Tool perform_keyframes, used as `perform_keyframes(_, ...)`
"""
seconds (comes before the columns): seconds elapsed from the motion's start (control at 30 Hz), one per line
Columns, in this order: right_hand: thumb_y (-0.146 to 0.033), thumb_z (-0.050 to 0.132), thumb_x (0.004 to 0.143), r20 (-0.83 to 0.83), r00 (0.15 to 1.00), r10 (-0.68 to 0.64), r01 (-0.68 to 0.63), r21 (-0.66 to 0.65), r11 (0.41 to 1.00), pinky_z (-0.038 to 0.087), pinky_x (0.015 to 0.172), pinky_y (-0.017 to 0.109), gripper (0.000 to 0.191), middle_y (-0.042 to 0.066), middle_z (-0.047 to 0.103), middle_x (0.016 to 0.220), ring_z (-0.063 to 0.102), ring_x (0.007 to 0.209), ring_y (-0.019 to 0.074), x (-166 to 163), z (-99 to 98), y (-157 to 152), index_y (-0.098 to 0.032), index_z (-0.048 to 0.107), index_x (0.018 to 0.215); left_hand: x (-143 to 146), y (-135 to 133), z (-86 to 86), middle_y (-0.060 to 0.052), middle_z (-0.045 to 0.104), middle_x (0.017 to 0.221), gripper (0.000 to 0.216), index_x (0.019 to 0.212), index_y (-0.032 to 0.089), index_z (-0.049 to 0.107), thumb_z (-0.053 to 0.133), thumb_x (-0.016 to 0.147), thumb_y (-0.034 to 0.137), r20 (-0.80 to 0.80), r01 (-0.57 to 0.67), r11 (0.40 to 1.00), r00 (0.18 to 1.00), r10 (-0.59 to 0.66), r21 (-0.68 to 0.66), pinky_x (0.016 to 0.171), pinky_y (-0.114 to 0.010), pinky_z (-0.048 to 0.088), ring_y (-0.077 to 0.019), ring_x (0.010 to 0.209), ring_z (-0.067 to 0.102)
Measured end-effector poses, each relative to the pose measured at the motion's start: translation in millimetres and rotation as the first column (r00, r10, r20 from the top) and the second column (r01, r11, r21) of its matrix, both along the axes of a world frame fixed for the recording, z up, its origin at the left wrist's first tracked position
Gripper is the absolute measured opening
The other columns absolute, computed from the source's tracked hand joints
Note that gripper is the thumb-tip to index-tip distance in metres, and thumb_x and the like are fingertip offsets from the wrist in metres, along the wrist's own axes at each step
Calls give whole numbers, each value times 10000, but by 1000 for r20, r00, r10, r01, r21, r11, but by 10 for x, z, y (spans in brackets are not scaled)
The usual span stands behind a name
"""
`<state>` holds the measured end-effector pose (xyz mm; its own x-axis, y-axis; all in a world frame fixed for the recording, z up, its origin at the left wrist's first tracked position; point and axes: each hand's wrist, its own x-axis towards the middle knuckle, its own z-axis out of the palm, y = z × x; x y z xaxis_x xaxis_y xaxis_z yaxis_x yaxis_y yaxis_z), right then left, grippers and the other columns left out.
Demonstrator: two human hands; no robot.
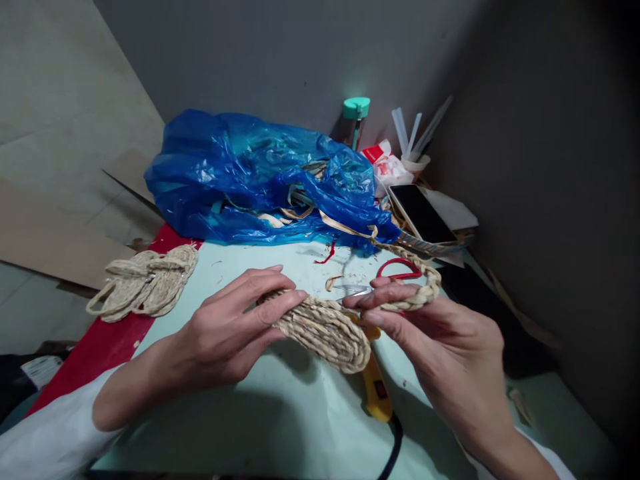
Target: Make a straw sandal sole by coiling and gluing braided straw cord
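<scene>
My left hand (240,320) grips one end of an oval woven straw sole (325,333), thumb on its upper face and fingers around the edge. It is held tilted above the table. Between the thumb and fingers of my right hand (440,333) is a plaited straw braid (423,293), which loops over the fingers and runs back toward a blue plastic bag. A yellow glue gun (377,390) with a black cord lies under the sole, partly covered by it. Behind my right fingers lie scissors (400,268) with red handles.
A pair of finished-looking straw slippers (145,280) lies on the table's red left edge. The blue bag (250,173), with straw strips in it, fills the back. At back right are a phone (423,213), glue sticks (413,133) in a cup and a green-lidded bottle (356,110).
</scene>
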<state>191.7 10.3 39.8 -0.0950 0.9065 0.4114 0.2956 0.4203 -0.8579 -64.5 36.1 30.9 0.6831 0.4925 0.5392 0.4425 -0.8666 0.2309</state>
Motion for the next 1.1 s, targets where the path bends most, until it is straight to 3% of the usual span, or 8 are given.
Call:
perform_keyframes(0.13,-216,718,912,52,999,11,-13,29,1000,484,944,188,70,-106,735,932,688,876,94,-3,14,-13,-267,728,864,6,-10,-6,-189,621,1212,384,1263,43,569,625,885,81,-1,-13,1000,1000,13,2,1084,-373,475,-249,1256,531)
perform_keyframes(0.37,-200,700,927,67,998,1,-5,68,998,464,926,148,83,-124,727,944,667,929,70,-5,-4,3,-274,715,893,-11,3,-17,-162,615,1258,410,1303,74,556,621,899,93,-30,0,999,1000,-1,-41,1119,-330,439,-208,1278,521)
perform_keyframes(0.53,-173,663,949,98,992,73,-86,133,987,457,992,220,87,-101,725,988,676,912,92,2,-17,-7,-253,697,945,-36,10,-46,-143,629,1262,403,1306,95,559,626,910,135,-60,12,998,998,-16,-56,1118,-284,437,-183,1266,539)
perform_keyframes(0.93,-115,640,942,91,995,41,-51,119,992,473,955,193,138,-91,720,979,666,928,80,24,-13,10,-242,686,971,13,4,-15,-187,686,1176,337,1215,43,624,654,887,117,21,22,1000,1000,-22,-9,1079,-339,495,-209,1218,597)
perform_keyframes(1.1,-101,628,942,128,987,99,-115,127,985,475,976,206,135,-84,720,976,672,919,82,47,-4,16,-220,687,966,33,13,-25,-190,705,1132,328,1179,28,646,683,872,138,18,11,1000,1000,-11,4,1063,-326,507,-208,1158,628)
